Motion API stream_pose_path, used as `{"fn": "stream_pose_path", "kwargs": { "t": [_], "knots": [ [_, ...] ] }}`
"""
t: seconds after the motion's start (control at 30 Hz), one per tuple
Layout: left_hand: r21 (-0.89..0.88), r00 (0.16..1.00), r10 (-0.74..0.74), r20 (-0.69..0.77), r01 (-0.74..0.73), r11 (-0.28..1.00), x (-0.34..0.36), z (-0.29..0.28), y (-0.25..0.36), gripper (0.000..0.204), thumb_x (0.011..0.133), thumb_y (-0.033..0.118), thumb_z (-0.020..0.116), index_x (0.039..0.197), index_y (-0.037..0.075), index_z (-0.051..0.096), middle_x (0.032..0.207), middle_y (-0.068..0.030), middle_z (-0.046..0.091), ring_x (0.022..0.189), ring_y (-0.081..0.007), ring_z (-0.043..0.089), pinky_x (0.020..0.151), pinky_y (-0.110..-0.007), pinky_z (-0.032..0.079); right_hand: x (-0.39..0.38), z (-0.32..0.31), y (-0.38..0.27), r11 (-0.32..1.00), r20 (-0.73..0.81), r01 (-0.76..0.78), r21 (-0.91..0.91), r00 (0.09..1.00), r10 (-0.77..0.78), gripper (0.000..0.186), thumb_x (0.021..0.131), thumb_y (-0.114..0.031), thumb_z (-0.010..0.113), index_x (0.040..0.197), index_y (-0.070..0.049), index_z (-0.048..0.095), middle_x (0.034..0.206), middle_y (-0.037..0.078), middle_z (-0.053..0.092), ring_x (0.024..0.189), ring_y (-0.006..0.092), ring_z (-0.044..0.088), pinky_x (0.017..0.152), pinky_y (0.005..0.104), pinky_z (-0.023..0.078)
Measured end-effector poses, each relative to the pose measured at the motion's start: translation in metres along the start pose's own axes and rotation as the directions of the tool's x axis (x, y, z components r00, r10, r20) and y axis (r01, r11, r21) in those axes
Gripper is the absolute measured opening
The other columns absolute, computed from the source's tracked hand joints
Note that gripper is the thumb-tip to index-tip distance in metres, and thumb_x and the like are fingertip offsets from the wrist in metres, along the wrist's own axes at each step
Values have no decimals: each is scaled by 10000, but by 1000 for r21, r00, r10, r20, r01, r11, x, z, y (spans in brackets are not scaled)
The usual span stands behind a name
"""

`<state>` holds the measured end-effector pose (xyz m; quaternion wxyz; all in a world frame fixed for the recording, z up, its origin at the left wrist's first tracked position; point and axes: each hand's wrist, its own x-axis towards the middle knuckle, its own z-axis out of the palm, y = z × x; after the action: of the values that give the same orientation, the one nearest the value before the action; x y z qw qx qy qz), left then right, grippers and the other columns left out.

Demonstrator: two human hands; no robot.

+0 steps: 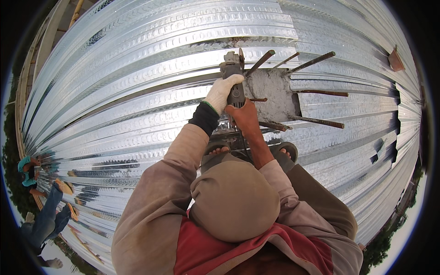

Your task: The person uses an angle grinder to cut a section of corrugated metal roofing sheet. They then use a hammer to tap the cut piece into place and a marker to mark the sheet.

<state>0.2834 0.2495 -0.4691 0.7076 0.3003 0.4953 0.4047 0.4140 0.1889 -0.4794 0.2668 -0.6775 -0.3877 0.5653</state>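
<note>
Both my hands grip a dark angle grinder [236, 94]. My left hand [222, 93], in a white knitted glove with a dark cuff, is closed around its body near the head. Lower down, my bare right hand [245, 117] wraps the rear end. The grinder's disc [241, 57] stands on edge at the far end, close to a rusty steel bar [261, 62]; I cannot tell if they touch. That bar and several others stick up around a grey concrete column top [272, 88], just right of the grinder.
Ribbed galvanized metal decking [151, 59] spreads all around. More bars lean outward on the right, including a long one [317, 121]. My sandalled foot [286, 153] is near the concrete. At the far left are a person in teal [28, 169] and another's jeans-clad legs [48, 215].
</note>
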Motion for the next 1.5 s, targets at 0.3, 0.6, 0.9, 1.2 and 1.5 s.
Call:
{"fn": "stream_pose_path", "kwargs": {
  "t": [0.3,0.6,0.9,1.2,1.5],
  "knots": [
    [-11,1000,5,-7,-5,1000,0,0,-4,446,938,432,783,1026,-4,756,845,-27,686,698,-131,639,672,-300,543,-3,-1,-3,1000,16,11,13,1000,-12,518,790,-221,817,1186,76,667,884,185,766,699,247,758,639,390,607],
    [-24,998,-66,-25,65,998,-3,3,1,443,943,436,773,1031,2,757,868,-36,690,722,-133,643,677,-308,542,-5,-2,-4,999,19,-1,54,1000,0,489,793,-194,816,1175,73,669,862,163,762,663,223,745,593,375,598],
    [-7,998,-57,-16,56,998,-3,3,-1,438,960,438,751,1040,7,763,872,-40,693,733,-135,643,701,-311,542,-7,-2,-5,998,20,-3,60,1000,2,486,795,-185,815,1181,74,672,879,165,770,677,220,750,620,366,604],
    [-16,999,-43,0,43,999,-4,2,0,397,986,416,737,1054,27,781,883,-28,701,746,-124,637,710,-309,540,-9,-2,-8,997,33,-9,78,999,6,459,809,-182,811,1175,58,674,881,150,765,667,204,731,611,359,588],
    [16,999,-32,1,32,999,-3,2,-2,360,1007,401,710,1050,51,783,871,-31,692,737,-121,627,708,-305,536,-8,-2,-6,997,15,1,83,1000,-2,470,802,-174,815,1174,72,669,854,149,759,661,210,734,596,365,585]
  ]
}}
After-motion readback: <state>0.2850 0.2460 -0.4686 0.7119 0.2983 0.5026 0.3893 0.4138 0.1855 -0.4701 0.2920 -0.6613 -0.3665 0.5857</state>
